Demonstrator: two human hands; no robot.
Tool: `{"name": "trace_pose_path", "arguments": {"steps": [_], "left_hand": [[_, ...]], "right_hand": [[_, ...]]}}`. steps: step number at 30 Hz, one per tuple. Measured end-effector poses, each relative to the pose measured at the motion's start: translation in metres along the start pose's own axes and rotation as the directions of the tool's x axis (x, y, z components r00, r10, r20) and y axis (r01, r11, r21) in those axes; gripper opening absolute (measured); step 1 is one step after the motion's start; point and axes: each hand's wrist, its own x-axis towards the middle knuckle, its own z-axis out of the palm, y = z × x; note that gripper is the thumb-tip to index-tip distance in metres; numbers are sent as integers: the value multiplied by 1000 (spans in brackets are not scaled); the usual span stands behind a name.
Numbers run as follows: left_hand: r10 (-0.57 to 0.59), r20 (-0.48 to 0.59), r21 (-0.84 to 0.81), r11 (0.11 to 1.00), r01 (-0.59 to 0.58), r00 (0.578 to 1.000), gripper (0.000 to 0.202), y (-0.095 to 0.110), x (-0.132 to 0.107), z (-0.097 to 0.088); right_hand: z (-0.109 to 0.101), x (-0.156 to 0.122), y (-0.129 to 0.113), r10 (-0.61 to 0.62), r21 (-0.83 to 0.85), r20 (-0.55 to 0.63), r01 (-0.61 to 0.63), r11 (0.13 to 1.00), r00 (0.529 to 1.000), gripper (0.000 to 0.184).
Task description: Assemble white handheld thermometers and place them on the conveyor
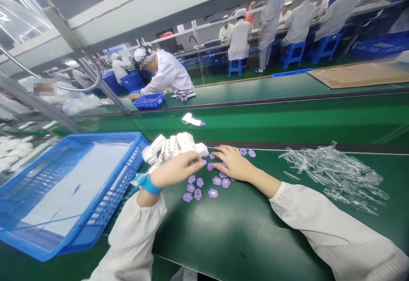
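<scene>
My left hand (175, 169), with a blue band on the wrist, is curled in front of a row of white plastic housings (174, 145). Its fingers are bent inward and slightly blurred; whatever they hold, if anything, is hidden. Small purple shield-shaped pieces (213, 193) lie scattered on the green tabletop (223, 234), several with a metallic detail in the middle. My right hand (234, 163) rests palm down among these pieces, fingers spread, covering some of them.
A blue basket (140, 161) lined with white sheet stands at left. Clear plastic parts (335, 174) are heaped at right. Beyond the table edge, a white handheld device (192, 120) lies on the green belt (271, 121). A person in white works opposite beside a small blue bin (149, 102).
</scene>
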Motion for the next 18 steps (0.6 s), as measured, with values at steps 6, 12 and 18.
{"name": "trace_pose_path", "arguments": {"steps": [6,12,18], "left_hand": [[47,-261,-113,990,-79,964,28,-46,-44,81],[-88,-293,-59,996,74,952,57,-61,-65,128],[-47,-197,188,979,84,979,86,-52,-46,136]], "right_hand": [[6,22,7,-13,-8,1,13,1000,1000,60],[9,31,16,-48,15,23,47,999,999,57],[9,12,18,-74,61,-16,75,995,997,51]]}}
